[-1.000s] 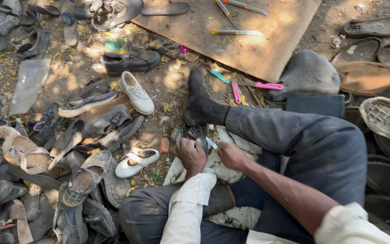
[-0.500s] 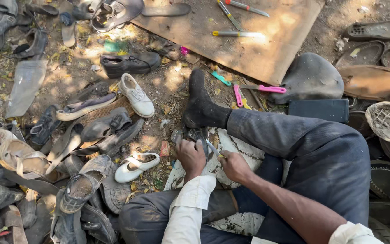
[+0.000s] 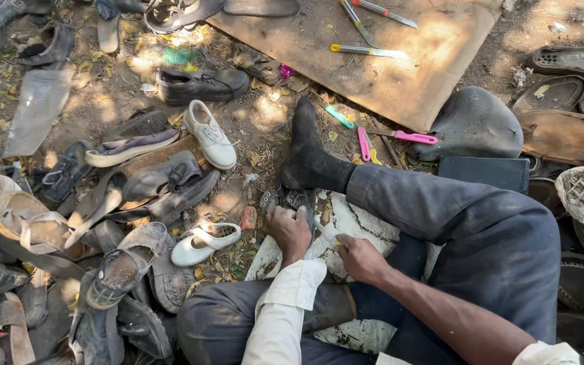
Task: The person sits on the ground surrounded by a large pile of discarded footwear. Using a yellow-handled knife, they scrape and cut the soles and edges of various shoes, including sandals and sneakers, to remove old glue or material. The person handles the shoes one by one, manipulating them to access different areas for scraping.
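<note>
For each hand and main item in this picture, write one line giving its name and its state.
Left hand: pressing down on a dark sandal.
Dark sandal: lying on the white slab.
White slab: flat, cracked.
Right hand: gripping a small tool; blade unclear.
White sneaker: upright, unworn.
Black dress shoe: upright on the ground.

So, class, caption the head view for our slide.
Left hand presses a sandal on a slab; right hand cuts.

Matt wooden board (image 3: 400,74); glossy black leather shoe (image 3: 201,84); white cloth shoe (image 3: 212,134); cracked white slab (image 3: 353,226); pink plastic knife handle (image 3: 415,138); dusty dark cloth trousers (image 3: 481,230)
</note>
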